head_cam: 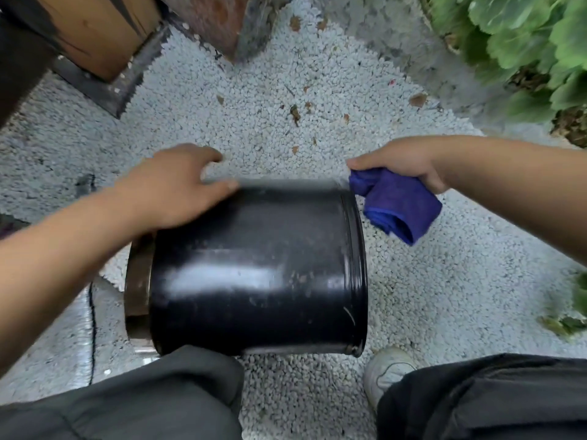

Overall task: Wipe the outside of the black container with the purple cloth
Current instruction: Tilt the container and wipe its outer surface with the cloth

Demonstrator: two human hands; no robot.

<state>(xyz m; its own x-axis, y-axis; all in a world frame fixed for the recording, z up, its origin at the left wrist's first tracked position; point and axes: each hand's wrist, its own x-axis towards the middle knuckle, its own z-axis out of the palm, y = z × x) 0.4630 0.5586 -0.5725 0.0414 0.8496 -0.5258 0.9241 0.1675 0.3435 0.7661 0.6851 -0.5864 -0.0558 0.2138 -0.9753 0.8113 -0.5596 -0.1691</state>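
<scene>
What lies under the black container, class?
White gravel shows around the black container, and a knee props its near edge. The left hand rests on top. The ground directly beneath is hidden.

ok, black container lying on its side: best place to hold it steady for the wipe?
Press down from above on the upper curved wall of the black container near its left end, as the left hand does. Lying on its side it looks free to roll, and that leaves the right-hand rim clear for the right hand with the purple cloth.
</scene>
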